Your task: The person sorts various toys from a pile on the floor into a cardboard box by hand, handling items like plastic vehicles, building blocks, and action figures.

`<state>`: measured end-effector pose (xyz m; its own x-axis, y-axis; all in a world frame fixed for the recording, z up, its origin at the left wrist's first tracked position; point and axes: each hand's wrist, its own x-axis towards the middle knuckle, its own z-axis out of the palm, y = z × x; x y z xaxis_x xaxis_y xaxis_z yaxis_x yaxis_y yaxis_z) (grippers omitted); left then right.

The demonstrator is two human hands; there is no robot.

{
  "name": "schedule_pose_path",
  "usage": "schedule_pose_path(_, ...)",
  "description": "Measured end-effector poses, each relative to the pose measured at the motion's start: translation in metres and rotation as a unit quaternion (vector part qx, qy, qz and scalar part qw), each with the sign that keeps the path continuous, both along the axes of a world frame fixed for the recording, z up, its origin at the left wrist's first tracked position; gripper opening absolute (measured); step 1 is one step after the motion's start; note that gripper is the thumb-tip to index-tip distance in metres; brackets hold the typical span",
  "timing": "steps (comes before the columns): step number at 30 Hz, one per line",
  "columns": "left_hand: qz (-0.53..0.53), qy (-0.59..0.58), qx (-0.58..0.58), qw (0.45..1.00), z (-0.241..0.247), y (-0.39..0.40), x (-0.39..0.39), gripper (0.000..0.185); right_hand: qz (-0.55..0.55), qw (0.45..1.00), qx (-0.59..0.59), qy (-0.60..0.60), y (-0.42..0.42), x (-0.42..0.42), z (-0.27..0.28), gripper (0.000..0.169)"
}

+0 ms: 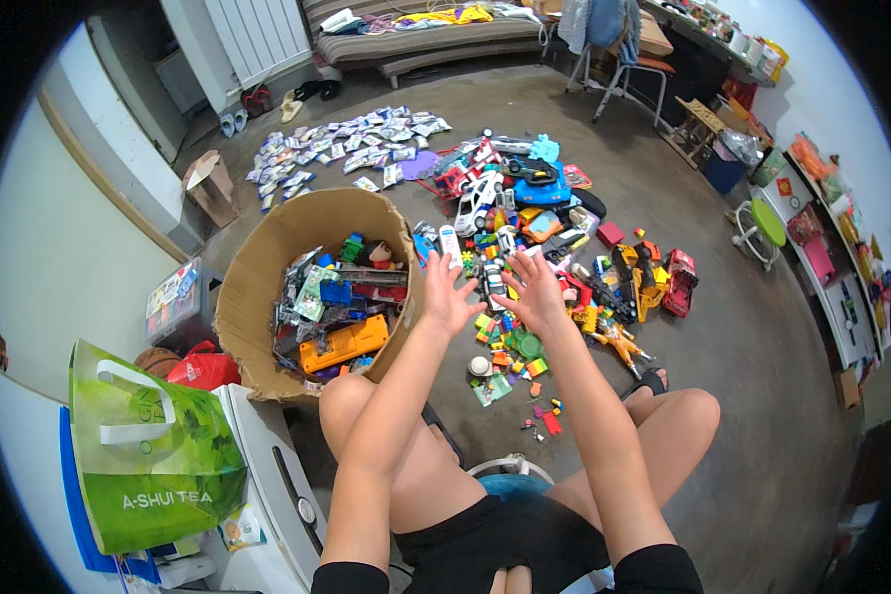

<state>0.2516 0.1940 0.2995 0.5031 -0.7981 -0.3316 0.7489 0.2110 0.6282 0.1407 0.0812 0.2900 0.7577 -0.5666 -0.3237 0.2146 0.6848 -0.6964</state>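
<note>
My left hand [447, 297] and my right hand [532, 291] are held out in front of me, fingers spread, with nothing in either. Below and beyond them, a heap of toys covers the floor. A white toy car [479, 202], a blue toy vehicle [542, 189] and a red toy car [681, 282] lie in it. Loose building blocks [501, 338] are scattered nearer me, beside an orange toy figure [618, 345]. Left of my left hand stands a large cardboard box [249, 282] partly filled with toys, including an orange plastic toy piece [344, 344].
Many small packets [371, 137] are spread behind the box. A green shopping bag [156, 445] stands on a white cabinet [260, 475] at my left. A striped sofa [431, 46], a chair [631, 63], a green-topped stool [768, 223] and shelves [824, 275] line the room.
</note>
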Motion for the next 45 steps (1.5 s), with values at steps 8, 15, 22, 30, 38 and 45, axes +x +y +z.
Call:
schedule_pose_path(8, -0.053, -0.026, 0.103, 0.993, -0.041, -0.034, -0.035, 0.083, -0.053, 0.998, 0.019, 0.032, -0.031, -0.059, -0.034, 0.067)
schedule_pose_path(15, -0.052, 0.011, 0.171, 0.984, -0.109, -0.049, -0.059, 0.087, -0.096, 0.990, 0.049, 0.092, -0.050, -0.097, -0.069, 0.059)
schedule_pose_path(22, -0.042, 0.054, 0.299, 0.952, -0.175, -0.046, -0.100, 0.087, -0.123, 0.978, 0.082, 0.150, -0.077, -0.133, -0.129, 0.067)
schedule_pose_path(30, 0.098, -0.103, 0.430, 0.891, -0.276, -0.045, -0.078, 0.052, -0.119, 0.957, 0.085, 0.250, -0.082, -0.134, -0.186, 0.069)
schedule_pose_path(38, 0.125, -0.082, 0.517, 0.843, -0.311, -0.038, -0.076, 0.048, -0.056, 0.937, -0.073, 0.336, -0.085, -0.113, -0.238, 0.057)
schedule_pose_path(45, 0.127, 0.007, 0.487, 0.864, -0.310, -0.049, -0.076, 0.052, -0.042, 0.838, -0.209, 0.502, -0.081, -0.091, -0.283, 0.049)
